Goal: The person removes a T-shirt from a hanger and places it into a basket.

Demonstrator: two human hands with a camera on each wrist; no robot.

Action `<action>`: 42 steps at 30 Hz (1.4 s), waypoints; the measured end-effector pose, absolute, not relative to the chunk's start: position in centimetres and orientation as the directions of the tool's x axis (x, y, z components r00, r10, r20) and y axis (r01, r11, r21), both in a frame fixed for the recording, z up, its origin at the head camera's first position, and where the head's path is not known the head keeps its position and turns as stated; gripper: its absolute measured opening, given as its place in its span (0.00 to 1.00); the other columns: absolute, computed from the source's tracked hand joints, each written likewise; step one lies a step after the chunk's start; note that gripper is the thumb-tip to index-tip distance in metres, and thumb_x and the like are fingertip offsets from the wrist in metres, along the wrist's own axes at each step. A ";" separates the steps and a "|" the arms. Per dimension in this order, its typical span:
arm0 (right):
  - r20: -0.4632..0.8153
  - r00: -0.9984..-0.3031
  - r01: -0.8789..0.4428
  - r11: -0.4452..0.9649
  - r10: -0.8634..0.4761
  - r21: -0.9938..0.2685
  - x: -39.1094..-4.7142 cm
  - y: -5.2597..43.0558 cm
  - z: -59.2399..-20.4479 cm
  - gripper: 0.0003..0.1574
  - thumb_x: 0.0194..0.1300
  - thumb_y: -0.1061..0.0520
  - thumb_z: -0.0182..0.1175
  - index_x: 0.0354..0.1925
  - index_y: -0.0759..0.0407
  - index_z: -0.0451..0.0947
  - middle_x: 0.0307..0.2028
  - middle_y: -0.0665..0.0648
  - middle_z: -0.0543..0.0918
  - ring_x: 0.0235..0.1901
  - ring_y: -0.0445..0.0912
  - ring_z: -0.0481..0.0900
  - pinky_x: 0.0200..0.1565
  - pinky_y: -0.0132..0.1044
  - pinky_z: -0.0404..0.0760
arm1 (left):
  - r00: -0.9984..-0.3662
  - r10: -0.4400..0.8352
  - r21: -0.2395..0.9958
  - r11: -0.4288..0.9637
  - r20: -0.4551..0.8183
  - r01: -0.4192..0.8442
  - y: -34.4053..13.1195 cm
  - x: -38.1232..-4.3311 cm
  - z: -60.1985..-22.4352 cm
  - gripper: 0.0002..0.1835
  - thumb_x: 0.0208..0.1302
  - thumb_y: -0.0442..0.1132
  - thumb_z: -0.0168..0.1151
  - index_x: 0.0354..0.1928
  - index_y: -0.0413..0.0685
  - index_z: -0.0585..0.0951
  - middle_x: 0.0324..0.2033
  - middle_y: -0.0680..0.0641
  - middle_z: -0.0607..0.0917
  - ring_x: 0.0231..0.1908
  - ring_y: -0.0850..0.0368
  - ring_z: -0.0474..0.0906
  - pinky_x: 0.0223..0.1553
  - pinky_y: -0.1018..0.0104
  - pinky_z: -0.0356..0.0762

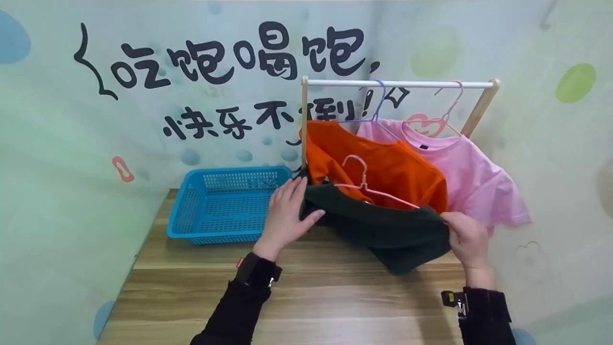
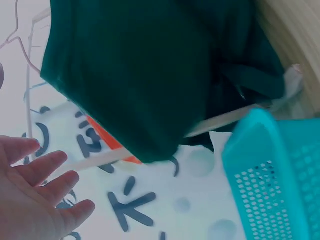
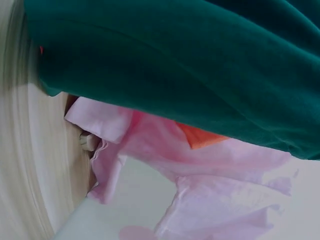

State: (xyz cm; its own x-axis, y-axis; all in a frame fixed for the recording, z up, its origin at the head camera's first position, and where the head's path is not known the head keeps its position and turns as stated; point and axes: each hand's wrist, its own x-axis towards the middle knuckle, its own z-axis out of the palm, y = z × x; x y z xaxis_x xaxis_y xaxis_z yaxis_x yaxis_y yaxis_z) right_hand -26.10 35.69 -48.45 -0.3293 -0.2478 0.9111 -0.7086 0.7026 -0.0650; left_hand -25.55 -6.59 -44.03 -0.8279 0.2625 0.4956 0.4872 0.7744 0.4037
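A dark green garment (image 1: 383, 225) hangs on a pink hanger (image 1: 390, 197) in front of the rack, its hook free of the rail. At the garment's right shoulder my right hand (image 1: 470, 242) grips the cloth. My left hand (image 1: 285, 215) is beside its left shoulder; the left wrist view shows those fingers (image 2: 52, 170) spread and apart from the green cloth (image 2: 135, 75). Green cloth (image 3: 175, 65) fills the upper right wrist view, where my right hand is out of sight. Behind it hang an orange shirt (image 1: 407, 165) on a blue hanger (image 1: 383, 98) and a pink shirt (image 1: 479, 167).
The rack's white rail (image 1: 335, 83) runs across wooden posts (image 1: 479, 108). A blue plastic basket (image 1: 178, 211) stands left of the rack on the wooden table (image 1: 306, 297). Behind is a patterned wall (image 1: 143, 28) with black lettering.
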 end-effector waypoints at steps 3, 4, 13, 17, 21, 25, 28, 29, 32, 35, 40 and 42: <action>0.896 -0.337 -0.716 0.697 -0.290 -0.044 -26.1 34.8 -48.1 0.25 0.79 0.49 0.46 0.38 0.65 0.82 0.32 0.64 0.85 0.31 0.60 0.80 0.59 0.19 0.63 | -0.807 0.307 0.415 0.733 0.505 0.539 -5.5 -25.5 -42.8 0.43 0.68 0.64 0.56 0.75 0.44 0.61 0.71 0.43 0.66 0.71 0.46 0.59 0.70 0.47 0.53; 0.889 -0.341 -0.721 0.692 -0.306 -0.039 -26.1 34.4 -48.0 0.26 0.79 0.49 0.46 0.38 0.65 0.82 0.32 0.64 0.85 0.31 0.60 0.81 0.59 0.19 0.63 | -0.797 0.325 0.431 0.705 0.509 0.563 -5.1 -25.5 -42.3 0.42 0.68 0.63 0.56 0.75 0.45 0.61 0.70 0.44 0.68 0.70 0.48 0.61 0.70 0.49 0.54; 0.879 -0.312 -0.785 0.619 -0.360 -0.025 -27.1 31.1 -47.6 0.22 0.78 0.49 0.49 0.41 0.60 0.85 0.34 0.58 0.87 0.32 0.56 0.83 0.58 0.21 0.66 | -0.795 0.312 0.683 0.407 0.520 0.607 -2.7 -25.6 -41.4 0.10 0.71 0.40 0.60 0.49 0.43 0.81 0.44 0.49 0.87 0.43 0.60 0.83 0.50 0.68 0.78; 0.898 -0.315 -0.850 0.513 -0.308 -0.122 -27.6 30.4 -47.6 0.19 0.76 0.51 0.53 0.41 0.63 0.86 0.36 0.59 0.87 0.35 0.55 0.82 0.57 0.26 0.71 | -0.819 0.254 0.685 0.453 0.514 0.570 -3.0 -25.3 -41.7 0.05 0.70 0.38 0.61 0.42 0.45 0.79 0.37 0.50 0.87 0.37 0.59 0.83 0.46 0.68 0.80; 0.907 -0.380 -0.860 0.430 -0.180 -0.275 -27.4 29.8 -47.1 0.08 0.67 0.70 0.58 0.39 0.70 0.84 0.35 0.65 0.86 0.39 0.51 0.81 0.55 0.30 0.74 | -0.822 0.247 0.675 0.475 0.513 0.564 -3.6 -25.2 -41.7 0.05 0.71 0.38 0.61 0.42 0.45 0.79 0.36 0.50 0.87 0.36 0.59 0.85 0.45 0.66 0.81; 0.903 -0.429 -0.811 0.449 -0.021 -0.375 -26.2 29.1 -45.6 0.15 0.53 0.85 0.55 0.34 0.75 0.81 0.32 0.70 0.82 0.39 0.41 0.80 0.52 0.28 0.74 | -0.828 0.207 0.683 0.480 0.521 0.550 -4.7 -25.3 -41.8 0.04 0.70 0.37 0.61 0.41 0.44 0.80 0.36 0.50 0.88 0.37 0.58 0.84 0.44 0.66 0.81; 0.889 -0.450 -0.758 0.490 0.085 -0.431 -25.2 29.0 -44.7 0.13 0.53 0.86 0.53 0.33 0.78 0.78 0.30 0.71 0.81 0.38 0.37 0.78 0.51 0.25 0.73 | -0.823 0.168 0.685 0.479 0.543 0.549 -5.7 -25.4 -41.7 0.04 0.70 0.37 0.61 0.41 0.44 0.81 0.36 0.51 0.88 0.37 0.56 0.83 0.43 0.64 0.80; 0.882 -0.457 -0.742 0.498 0.115 -0.449 -25.2 29.1 -44.7 0.12 0.54 0.86 0.53 0.33 0.78 0.78 0.30 0.71 0.81 0.38 0.35 0.77 0.51 0.25 0.73 | -0.818 0.157 0.684 0.475 0.554 0.554 -6.0 -25.4 -41.7 0.04 0.70 0.37 0.61 0.41 0.44 0.81 0.37 0.50 0.88 0.37 0.55 0.82 0.43 0.64 0.80; 0.859 -0.481 -0.696 0.520 0.176 -0.496 -26.1 30.1 -45.9 0.10 0.57 0.84 0.54 0.33 0.77 0.78 0.31 0.71 0.81 0.37 0.35 0.76 0.50 0.24 0.72 | -0.808 0.115 0.687 0.466 0.578 0.557 -6.7 -25.5 -41.7 0.05 0.70 0.37 0.61 0.41 0.44 0.82 0.37 0.49 0.87 0.36 0.54 0.80 0.42 0.63 0.79; 0.830 -0.524 -0.632 0.567 0.192 -0.529 -27.3 31.0 -47.7 0.09 0.60 0.81 0.56 0.35 0.74 0.79 0.32 0.69 0.82 0.36 0.40 0.76 0.50 0.22 0.71 | -0.812 0.094 0.701 0.454 0.577 0.551 -7.0 -25.5 -41.6 0.06 0.70 0.38 0.60 0.42 0.43 0.82 0.38 0.49 0.86 0.35 0.54 0.79 0.42 0.63 0.80; 0.728 -0.672 -0.492 0.652 0.137 -0.577 -28.1 30.9 -48.8 0.06 0.66 0.71 0.59 0.41 0.69 0.82 0.37 0.66 0.85 0.38 0.56 0.79 0.50 0.23 0.69 | -0.815 0.113 0.706 0.443 0.568 0.553 -6.7 -25.3 -41.8 0.07 0.70 0.39 0.60 0.42 0.44 0.82 0.38 0.49 0.87 0.36 0.54 0.79 0.42 0.62 0.80; 0.674 -0.735 -0.479 0.648 0.071 -0.591 -28.3 30.6 -48.7 0.09 0.67 0.68 0.60 0.46 0.67 0.81 0.43 0.65 0.85 0.43 0.57 0.80 0.53 0.22 0.69 | -0.813 0.118 0.699 0.451 0.570 0.556 -6.5 -25.4 -42.2 0.07 0.70 0.40 0.60 0.42 0.44 0.82 0.38 0.49 0.87 0.36 0.54 0.80 0.42 0.62 0.80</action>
State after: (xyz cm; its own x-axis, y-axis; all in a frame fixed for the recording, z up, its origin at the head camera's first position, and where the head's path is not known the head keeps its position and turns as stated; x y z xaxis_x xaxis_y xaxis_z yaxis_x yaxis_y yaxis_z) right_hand -28.28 30.64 -48.68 -0.7354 0.0708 0.6739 -0.4794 0.6484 -0.5914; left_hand -25.39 -6.48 -42.19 -0.8129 0.1178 0.5704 0.5556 0.4508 0.6987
